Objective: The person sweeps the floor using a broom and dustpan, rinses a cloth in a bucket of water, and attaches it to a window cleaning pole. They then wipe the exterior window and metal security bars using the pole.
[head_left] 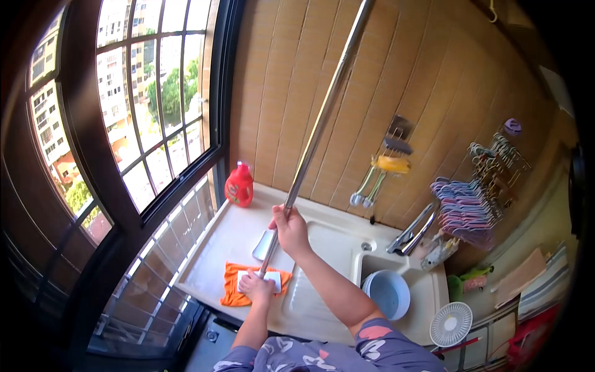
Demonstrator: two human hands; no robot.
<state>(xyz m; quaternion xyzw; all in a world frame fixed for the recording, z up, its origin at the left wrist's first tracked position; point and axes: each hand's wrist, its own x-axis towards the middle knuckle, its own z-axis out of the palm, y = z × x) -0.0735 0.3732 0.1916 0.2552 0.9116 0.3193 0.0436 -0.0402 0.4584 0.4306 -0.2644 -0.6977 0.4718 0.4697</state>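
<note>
Patterned sleeves lie nearest; our right hand grips the pole above the orange cloth; our left hand, closure unclear, covers the white pad on it, seemingly positioning it; next calls for steadiness.

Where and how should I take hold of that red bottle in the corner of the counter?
Take the red bottle around its body, below the cap, coming from the near side. It stands upright, with the window frame on its left and the wall behind, so the front looks easiest to reach. Mind the metal pole slanting up on its right.
</note>
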